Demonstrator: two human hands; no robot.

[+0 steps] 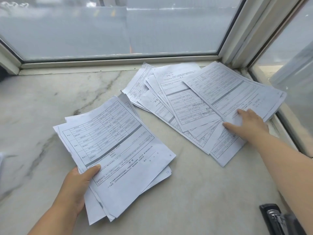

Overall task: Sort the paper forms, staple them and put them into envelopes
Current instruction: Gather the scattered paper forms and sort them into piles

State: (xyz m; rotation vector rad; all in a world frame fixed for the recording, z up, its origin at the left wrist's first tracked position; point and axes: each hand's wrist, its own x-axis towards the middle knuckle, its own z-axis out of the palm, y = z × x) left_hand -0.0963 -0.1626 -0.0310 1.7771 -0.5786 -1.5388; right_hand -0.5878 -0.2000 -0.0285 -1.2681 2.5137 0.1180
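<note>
My left hand (pixel 77 185) grips a stack of printed paper forms (pixel 116 153) at its near left corner, thumb on top, holding it just above the marble sill. To the right, several loose forms (pixel 191 102) lie fanned out across the sill towards the window corner. My right hand (pixel 245 123) rests on the near right part of that fan, fingers straight and spread, pressing on the top sheet (pixel 237 92). A black stapler (pixel 277 219) lies at the lower right, partly behind my right forearm. No envelopes are in view.
The marble sill (pixel 42 102) is bounded by a window frame (pixel 118 61) at the back and another window frame (pixel 286 126) on the right. A white edge of something (pixel 1 160) shows at the far left.
</note>
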